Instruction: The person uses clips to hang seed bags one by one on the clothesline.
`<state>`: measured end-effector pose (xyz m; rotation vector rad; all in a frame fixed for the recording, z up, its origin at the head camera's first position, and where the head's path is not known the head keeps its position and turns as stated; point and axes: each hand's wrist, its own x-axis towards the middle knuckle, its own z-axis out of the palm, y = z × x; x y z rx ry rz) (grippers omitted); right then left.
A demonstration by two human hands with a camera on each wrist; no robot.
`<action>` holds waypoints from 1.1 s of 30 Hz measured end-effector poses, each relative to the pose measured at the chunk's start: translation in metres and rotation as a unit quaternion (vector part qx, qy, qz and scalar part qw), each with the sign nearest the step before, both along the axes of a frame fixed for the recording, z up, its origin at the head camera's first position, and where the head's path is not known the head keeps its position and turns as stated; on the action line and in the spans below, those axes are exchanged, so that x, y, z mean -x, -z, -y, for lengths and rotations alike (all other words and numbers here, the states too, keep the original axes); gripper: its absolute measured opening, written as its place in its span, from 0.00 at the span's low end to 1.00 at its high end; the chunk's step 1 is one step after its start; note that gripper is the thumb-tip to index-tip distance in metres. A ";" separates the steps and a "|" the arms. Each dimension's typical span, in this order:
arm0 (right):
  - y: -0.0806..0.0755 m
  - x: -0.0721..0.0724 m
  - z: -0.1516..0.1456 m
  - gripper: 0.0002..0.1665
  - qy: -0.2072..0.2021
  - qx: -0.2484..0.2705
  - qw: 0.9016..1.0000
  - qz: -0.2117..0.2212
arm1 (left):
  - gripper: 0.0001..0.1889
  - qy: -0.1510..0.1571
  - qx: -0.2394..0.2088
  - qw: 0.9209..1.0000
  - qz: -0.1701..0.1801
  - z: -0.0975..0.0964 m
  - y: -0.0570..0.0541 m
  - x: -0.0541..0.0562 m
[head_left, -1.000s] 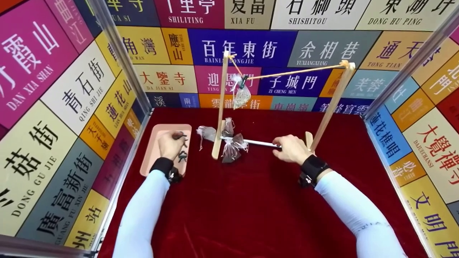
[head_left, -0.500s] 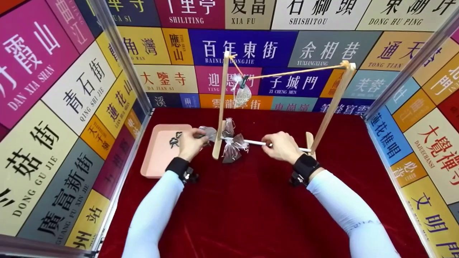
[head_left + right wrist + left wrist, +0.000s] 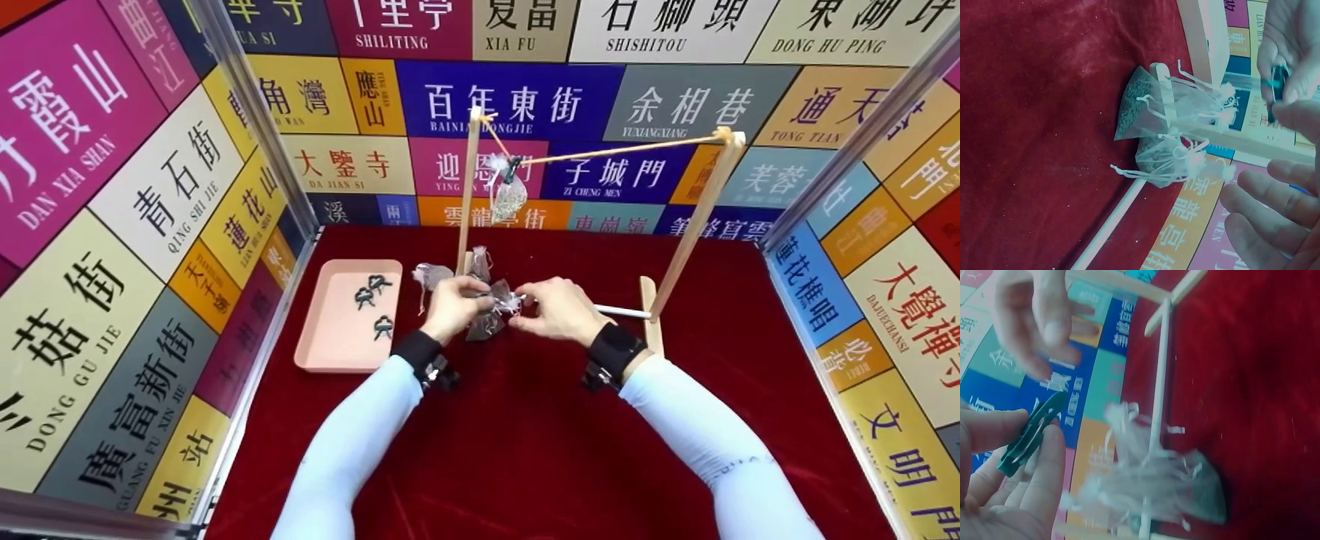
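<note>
In the head view my left hand (image 3: 452,309) and right hand (image 3: 562,309) face each other above the mesh drawstring bags (image 3: 487,324). The left wrist view shows a dark green clip (image 3: 1033,433) pinched between my left thumb and fingers. My right hand's fingers (image 3: 1264,197) are spread and slightly bent, with nothing visible between them, close to the clip. Sheer bags with dark grains (image 3: 1137,101) and white drawstrings lie beside the white rod (image 3: 1109,225). Another filled bag (image 3: 510,202) hangs from an orange string (image 3: 622,150), held by a clip at its neck.
A pink tray (image 3: 330,330) with a few green clips (image 3: 383,328) lies to the left. Two wooden posts, the left one (image 3: 468,195) and the right one (image 3: 697,225), carry the string. Red cloth covers the table, and printed panels enclose it.
My left hand has left the tray and travelled right to the bags, carrying a green clip. My right hand has slid left from the white rod towards them.
</note>
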<state>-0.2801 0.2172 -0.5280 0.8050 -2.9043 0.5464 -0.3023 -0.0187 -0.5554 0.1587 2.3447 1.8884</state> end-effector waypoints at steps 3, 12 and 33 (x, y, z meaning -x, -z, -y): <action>0.002 0.000 0.006 0.31 -0.007 -0.010 1.000 0.000 | 0.12 0.014 -0.034 0.999 0.021 -0.009 -0.002 -0.004; 0.010 -0.004 0.006 0.20 -0.015 0.002 0.999 -0.028 | 0.13 0.033 -0.059 0.997 0.038 -0.017 -0.003 -0.010; 0.012 0.001 -0.030 0.17 0.003 -0.030 0.995 -0.093 | 0.26 -0.022 0.408 0.889 -0.208 -0.009 0.043 0.003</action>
